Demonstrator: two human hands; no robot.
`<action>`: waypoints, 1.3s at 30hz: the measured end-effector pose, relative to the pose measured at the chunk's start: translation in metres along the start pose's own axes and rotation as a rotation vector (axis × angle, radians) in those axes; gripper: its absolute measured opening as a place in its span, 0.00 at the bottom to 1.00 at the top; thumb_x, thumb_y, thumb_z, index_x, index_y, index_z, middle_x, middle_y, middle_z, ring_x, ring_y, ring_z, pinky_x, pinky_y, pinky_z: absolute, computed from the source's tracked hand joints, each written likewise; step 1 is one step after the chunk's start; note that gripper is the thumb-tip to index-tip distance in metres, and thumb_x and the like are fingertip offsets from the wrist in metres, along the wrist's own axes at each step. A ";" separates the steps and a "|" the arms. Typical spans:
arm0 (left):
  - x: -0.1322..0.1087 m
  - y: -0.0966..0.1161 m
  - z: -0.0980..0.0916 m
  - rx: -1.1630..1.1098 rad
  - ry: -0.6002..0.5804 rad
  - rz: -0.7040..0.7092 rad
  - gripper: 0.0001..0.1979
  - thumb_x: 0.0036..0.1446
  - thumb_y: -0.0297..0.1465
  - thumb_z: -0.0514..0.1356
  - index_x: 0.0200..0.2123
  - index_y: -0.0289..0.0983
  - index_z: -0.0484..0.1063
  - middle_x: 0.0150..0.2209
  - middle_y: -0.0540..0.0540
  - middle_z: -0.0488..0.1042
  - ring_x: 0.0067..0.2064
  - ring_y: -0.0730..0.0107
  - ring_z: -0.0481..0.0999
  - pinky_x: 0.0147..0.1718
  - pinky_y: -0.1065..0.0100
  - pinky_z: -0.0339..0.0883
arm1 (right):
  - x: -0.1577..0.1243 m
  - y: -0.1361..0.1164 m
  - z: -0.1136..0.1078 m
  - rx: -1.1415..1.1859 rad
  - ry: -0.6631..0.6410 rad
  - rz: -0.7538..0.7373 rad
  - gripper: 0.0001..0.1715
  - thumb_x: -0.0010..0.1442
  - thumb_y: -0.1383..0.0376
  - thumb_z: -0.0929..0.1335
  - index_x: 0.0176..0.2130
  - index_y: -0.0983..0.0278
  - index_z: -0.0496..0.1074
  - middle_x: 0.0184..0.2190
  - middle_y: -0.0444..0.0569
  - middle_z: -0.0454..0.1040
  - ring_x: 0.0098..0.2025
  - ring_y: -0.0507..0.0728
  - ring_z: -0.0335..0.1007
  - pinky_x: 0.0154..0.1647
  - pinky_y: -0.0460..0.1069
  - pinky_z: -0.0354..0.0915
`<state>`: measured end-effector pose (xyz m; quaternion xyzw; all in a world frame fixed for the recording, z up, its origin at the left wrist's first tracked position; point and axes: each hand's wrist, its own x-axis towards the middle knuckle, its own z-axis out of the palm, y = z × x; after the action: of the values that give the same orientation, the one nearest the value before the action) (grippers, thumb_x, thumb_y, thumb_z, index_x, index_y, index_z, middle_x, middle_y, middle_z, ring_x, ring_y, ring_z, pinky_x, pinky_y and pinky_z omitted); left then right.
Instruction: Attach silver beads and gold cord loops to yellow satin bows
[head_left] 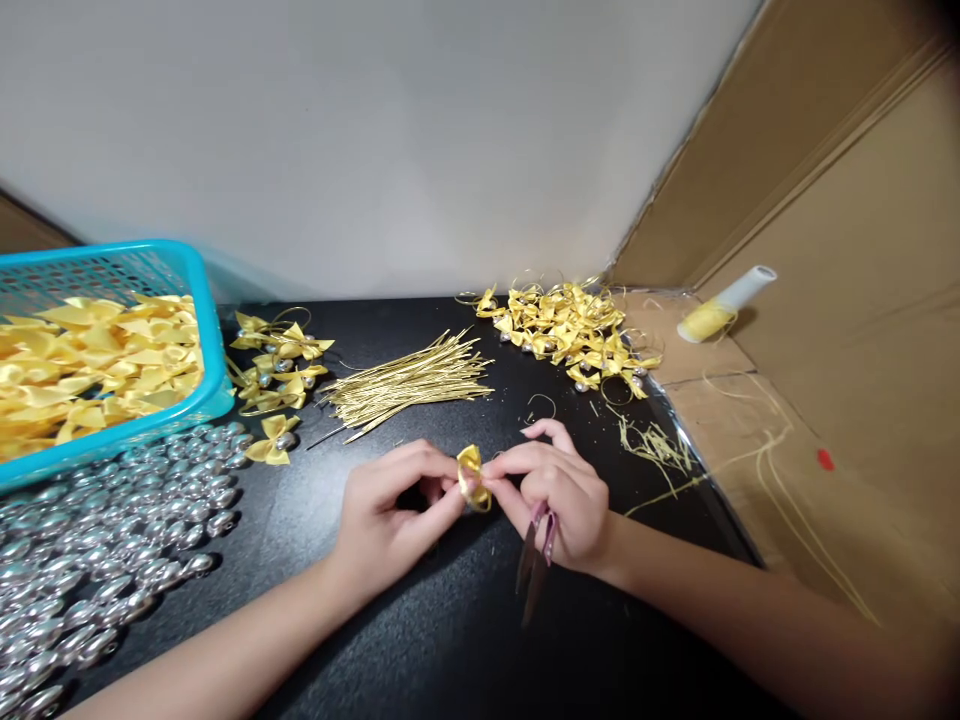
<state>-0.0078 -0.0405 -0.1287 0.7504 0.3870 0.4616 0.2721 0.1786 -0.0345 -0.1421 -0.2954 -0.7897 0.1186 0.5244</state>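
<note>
Both hands meet over the black table (450, 640) and pinch a small yellow ribbon bow (472, 476) between them. My left hand (394, 510) grips the bow from the left with thumb and fingers closed. My right hand (559, 490) pinches it from the right, and small snips (536, 560) hang from its lower fingers, blades pointing down. A bundle of gold wire strands (409, 382) lies just beyond the hands.
A blue basket (214, 370) of yellow ribbon pieces sits at the left, with several silver beads (112, 540) spread in front of it. Finished bows lie near the basket (277, 370) and in a pile (574, 330) at the back right. A yellow thread spool (724, 305) rests on cardboard (750, 440).
</note>
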 end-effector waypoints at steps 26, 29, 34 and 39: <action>0.005 -0.002 0.005 -0.020 -0.130 -0.274 0.04 0.56 0.27 0.61 0.32 0.35 0.76 0.31 0.48 0.75 0.27 0.75 0.70 0.24 0.73 0.62 | -0.003 0.003 0.001 0.151 -0.049 0.323 0.10 0.56 0.71 0.71 0.30 0.60 0.67 0.29 0.46 0.79 0.30 0.53 0.74 0.30 0.48 0.68; 0.006 -0.003 0.004 -0.008 -0.171 -0.300 0.03 0.55 0.28 0.62 0.31 0.36 0.77 0.31 0.48 0.75 0.27 0.76 0.68 0.24 0.73 0.61 | -0.005 0.004 0.001 0.140 -0.076 0.355 0.08 0.56 0.70 0.71 0.30 0.60 0.67 0.28 0.45 0.78 0.28 0.52 0.74 0.27 0.45 0.67; 0.011 -0.004 0.003 0.025 -0.243 -0.307 0.02 0.53 0.25 0.62 0.30 0.35 0.76 0.30 0.49 0.74 0.28 0.75 0.68 0.25 0.73 0.60 | -0.006 0.007 0.000 0.116 -0.161 0.373 0.11 0.56 0.72 0.69 0.27 0.61 0.63 0.25 0.44 0.76 0.25 0.50 0.71 0.25 0.44 0.64; 0.010 -0.004 0.002 0.049 -0.268 -0.230 0.03 0.54 0.25 0.62 0.33 0.36 0.76 0.32 0.48 0.74 0.31 0.73 0.69 0.27 0.73 0.61 | -0.003 0.009 -0.003 0.123 -0.220 0.407 0.14 0.54 0.71 0.69 0.25 0.61 0.60 0.21 0.41 0.72 0.19 0.47 0.59 0.21 0.43 0.57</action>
<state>-0.0041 -0.0298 -0.1277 0.7623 0.4419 0.3138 0.3538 0.1849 -0.0297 -0.1479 -0.4013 -0.7576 0.3009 0.4176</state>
